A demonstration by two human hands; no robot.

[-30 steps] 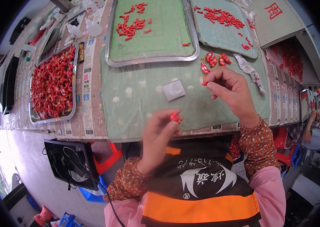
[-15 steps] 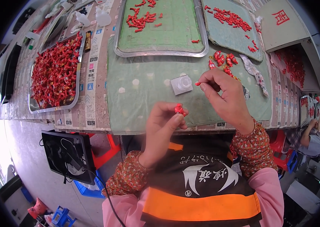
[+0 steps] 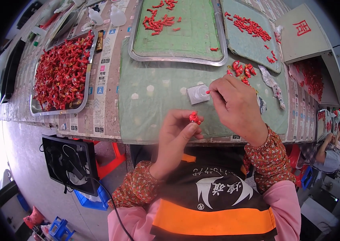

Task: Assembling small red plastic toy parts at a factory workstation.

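My left hand (image 3: 173,134) pinches a small red figurine (image 3: 194,117) between thumb and fingers, just above the table's near edge. A tiny red piece (image 3: 208,92) is held in the fingertips of my right hand (image 3: 238,107), its back turned up. That piece is at the right side of a small pale square block (image 3: 195,95) with a round raised part; whether they touch I cannot tell. Several red and gold figurines (image 3: 238,69) lie on the green cloth (image 3: 138,116) beyond my right hand.
A metal-rimmed green tray (image 3: 178,59) and a blue-green board (image 3: 244,50) carry small red parts. At left, a tray (image 3: 59,112) is heaped with red figurines. A crumpled white cloth (image 3: 272,86) lies near an open box (image 3: 304,26) at right. Two white bottles (image 3: 118,17) stand at back left.
My right hand has brought the tiny red piece closer to the pale block and now partly covers it. The left hand keeps its grip on the figurine. The whole view has shifted slightly.
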